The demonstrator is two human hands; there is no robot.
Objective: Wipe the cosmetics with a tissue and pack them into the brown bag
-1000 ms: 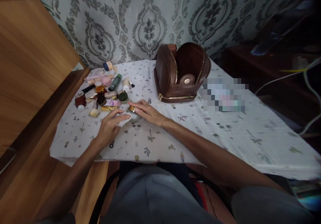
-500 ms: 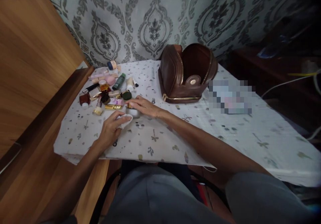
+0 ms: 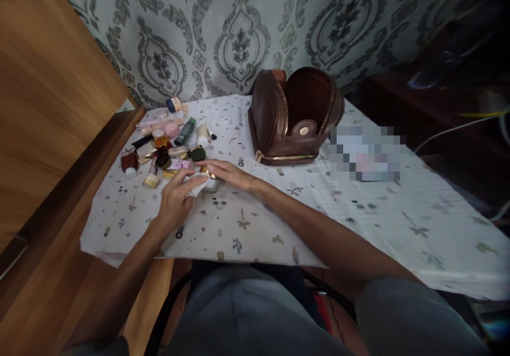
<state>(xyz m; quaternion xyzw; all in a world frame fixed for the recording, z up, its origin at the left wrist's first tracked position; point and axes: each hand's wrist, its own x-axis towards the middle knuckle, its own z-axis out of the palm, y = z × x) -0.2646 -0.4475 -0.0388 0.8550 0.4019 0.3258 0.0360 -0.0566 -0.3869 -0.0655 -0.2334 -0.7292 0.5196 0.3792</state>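
Note:
My left hand (image 3: pixel 175 196) is closed on a folded white wipe (image 3: pixel 195 185) and presses it against the near left side of a small cosmetic jar (image 3: pixel 212 186). The jar has a pale body and a gold band near its top, and it sits on the tablecloth. From the right, my right hand (image 3: pixel 231 175) lies over the top of the jar and grips it, covering much of the lid. Just beyond my fingers are a pink-and-white tube (image 3: pixel 185 164) and a gold tube (image 3: pixel 170 174).
Several bottles, tubes and jars cluster at the left, among them a green bottle (image 3: pixel 185 131) and a dark red bottle (image 3: pixel 129 162). An unzipped brown leather bag (image 3: pixel 271 127) stands at the back. Right of it lies a blurred-out flat object (image 3: pixel 364 157). A wooden panel (image 3: pixel 51 79) borders the left.
My left hand has brought the wipe against the jar's side. The right hand has stretched flatter over the jar's top. The whole view has shifted slightly.

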